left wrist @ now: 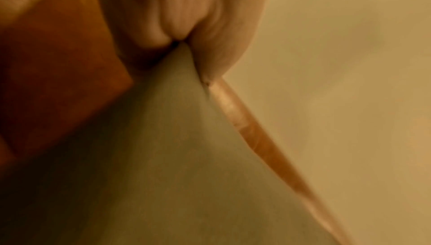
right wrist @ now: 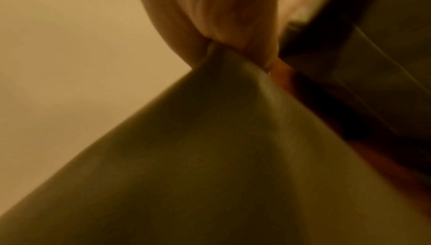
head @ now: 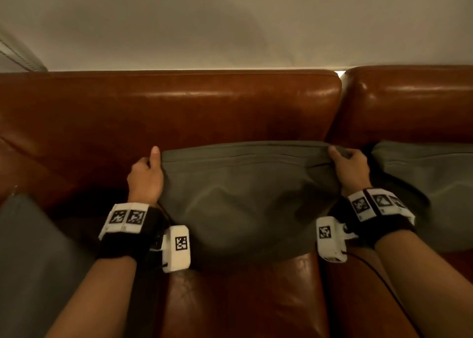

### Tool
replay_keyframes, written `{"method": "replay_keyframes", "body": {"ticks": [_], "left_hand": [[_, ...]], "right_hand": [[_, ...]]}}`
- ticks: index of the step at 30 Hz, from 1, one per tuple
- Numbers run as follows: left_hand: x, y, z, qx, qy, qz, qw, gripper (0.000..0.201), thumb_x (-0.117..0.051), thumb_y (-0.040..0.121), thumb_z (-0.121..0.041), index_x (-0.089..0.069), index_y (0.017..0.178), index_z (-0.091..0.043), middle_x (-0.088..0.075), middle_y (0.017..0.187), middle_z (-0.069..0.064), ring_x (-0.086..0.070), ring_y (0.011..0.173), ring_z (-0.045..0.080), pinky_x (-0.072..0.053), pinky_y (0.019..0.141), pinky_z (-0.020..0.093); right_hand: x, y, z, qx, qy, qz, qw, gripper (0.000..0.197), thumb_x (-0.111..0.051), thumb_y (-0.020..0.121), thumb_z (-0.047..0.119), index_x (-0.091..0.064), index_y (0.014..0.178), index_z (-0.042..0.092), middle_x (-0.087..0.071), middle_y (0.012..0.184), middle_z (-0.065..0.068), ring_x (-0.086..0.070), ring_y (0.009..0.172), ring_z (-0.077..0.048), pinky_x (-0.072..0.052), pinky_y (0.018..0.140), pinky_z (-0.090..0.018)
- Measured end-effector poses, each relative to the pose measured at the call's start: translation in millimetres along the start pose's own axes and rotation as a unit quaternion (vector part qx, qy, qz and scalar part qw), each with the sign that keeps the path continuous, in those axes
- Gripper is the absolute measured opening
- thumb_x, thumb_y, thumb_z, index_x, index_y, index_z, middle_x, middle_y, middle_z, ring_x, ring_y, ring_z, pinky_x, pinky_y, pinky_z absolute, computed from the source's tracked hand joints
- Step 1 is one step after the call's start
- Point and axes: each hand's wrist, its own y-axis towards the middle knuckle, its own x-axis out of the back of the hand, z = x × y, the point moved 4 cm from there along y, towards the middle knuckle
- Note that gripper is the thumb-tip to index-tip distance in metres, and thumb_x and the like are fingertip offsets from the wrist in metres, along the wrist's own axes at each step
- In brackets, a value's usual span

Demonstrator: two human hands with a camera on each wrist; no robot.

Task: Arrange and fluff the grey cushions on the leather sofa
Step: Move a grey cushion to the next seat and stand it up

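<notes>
A grey cushion (head: 245, 196) stands against the backrest of the brown leather sofa (head: 179, 112), in the middle of the head view. My left hand (head: 148, 173) pinches its upper left corner, thumb up along the edge. My right hand (head: 350, 166) grips the upper right corner. In the left wrist view the grey cushion (left wrist: 186, 157) fabric runs up into my left hand (left wrist: 184, 44). The right wrist view likewise shows the grey cushion (right wrist: 221, 147) corner bunched in my right hand (right wrist: 217, 44). Both wrist views are blurred.
A second grey cushion (head: 425, 184) leans on the backrest to the right, close to my right wrist. Another grey cushion (head: 33, 261) lies at the lower left beside my left forearm. A pale wall (head: 230, 22) rises behind the sofa. The seat (head: 243, 299) shows below the held cushion.
</notes>
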Motion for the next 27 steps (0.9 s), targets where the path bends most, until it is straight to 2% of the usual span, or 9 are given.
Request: {"method": "replay_keyframes", "body": {"ticks": [4,7,9,11,13,17,19,22,27], "left_hand": [[-1,-7,25,0.059,-0.160,0.004,0.985,0.048,-0.047,0.089,-0.061,-0.063,0.098,-0.016,-0.067,0.107,0.012,-0.063,0.097,0.025,-0.051,0.091,0.044],[3,-22,42,0.110,-0.165,-0.078,0.977,0.062,-0.047,0.081,-0.072,-0.058,0.111,-0.019,-0.063,0.116,0.010,-0.060,0.105,0.028,-0.047,0.098,0.047],[-2,-36,42,0.111,-0.193,-0.064,0.973,0.074,-0.039,0.080,-0.077,-0.056,0.124,-0.020,-0.060,0.125,0.006,-0.056,0.113,0.028,-0.042,0.103,0.046],[-12,-50,31,0.042,-0.140,-0.028,0.989,0.061,-0.039,0.091,-0.062,-0.054,0.130,-0.018,-0.058,0.129,0.007,-0.053,0.119,0.028,-0.037,0.106,0.038],[-10,-63,13,-0.036,-0.082,-0.057,0.994,0.042,-0.041,0.099,-0.039,-0.054,0.129,-0.012,-0.058,0.129,0.012,-0.051,0.121,0.030,-0.036,0.100,0.032],[7,-65,0,-0.113,-0.092,-0.138,0.980,0.039,-0.041,0.101,-0.034,-0.059,0.111,-0.002,-0.063,0.112,0.017,-0.056,0.107,0.028,-0.036,0.083,0.025],[5,-62,12,-0.090,-0.072,-0.149,0.982,0.044,-0.040,0.101,-0.035,-0.058,0.111,0.003,-0.061,0.115,0.023,-0.056,0.109,0.034,-0.037,0.083,0.029],[-13,-59,33,-0.003,-0.023,-0.117,0.993,0.048,-0.035,0.102,-0.036,-0.051,0.116,0.007,-0.054,0.121,0.034,-0.051,0.112,0.045,-0.037,0.088,0.040],[-6,-49,33,0.023,-0.027,-0.190,0.981,0.044,-0.036,0.102,-0.030,-0.040,0.135,-0.001,-0.048,0.131,0.031,-0.046,0.121,0.044,-0.035,0.096,0.043]], "right_hand": [[4,-5,-11,0.034,0.063,0.007,0.997,0.053,-0.067,0.087,0.042,-0.053,0.129,0.012,-0.060,0.124,-0.009,-0.059,0.113,-0.027,-0.051,0.096,-0.045],[7,-17,-28,-0.022,0.089,-0.045,0.995,0.058,-0.060,0.090,0.049,-0.047,0.131,0.011,-0.054,0.125,-0.008,-0.053,0.115,-0.024,-0.046,0.098,-0.041],[8,-29,-34,-0.058,0.116,-0.051,0.990,0.053,-0.050,0.093,0.055,-0.051,0.124,0.012,-0.052,0.119,-0.004,-0.051,0.108,-0.022,-0.045,0.096,-0.041],[2,-43,-32,-0.018,0.069,-0.010,0.997,0.042,-0.041,0.098,0.051,-0.059,0.102,0.014,-0.059,0.108,-0.002,-0.055,0.103,-0.024,-0.045,0.090,-0.040],[-1,-56,-20,0.042,0.032,-0.019,0.998,0.039,-0.037,0.103,0.042,-0.058,0.091,0.011,-0.057,0.087,-0.001,-0.058,0.092,-0.024,-0.041,0.079,-0.034],[9,-63,12,0.139,0.052,-0.074,0.986,0.037,-0.037,0.104,0.035,-0.054,0.086,0.007,-0.048,0.072,0.003,-0.046,0.064,-0.008,-0.034,0.061,-0.030],[1,-62,10,0.146,0.007,-0.052,0.988,0.040,-0.038,0.104,0.036,-0.057,0.090,0.003,-0.055,0.080,-0.003,-0.053,0.073,-0.016,-0.033,0.064,-0.029],[-20,-53,-13,0.082,-0.060,0.012,0.995,0.047,-0.038,0.103,0.040,-0.058,0.108,-0.002,-0.061,0.116,-0.021,-0.056,0.108,-0.036,-0.037,0.081,-0.032],[-9,-60,-7,0.072,0.011,-0.076,0.994,0.041,-0.046,0.099,0.042,-0.048,0.123,0.008,-0.055,0.115,-0.009,-0.052,0.107,-0.025,-0.038,0.084,-0.035]]}}
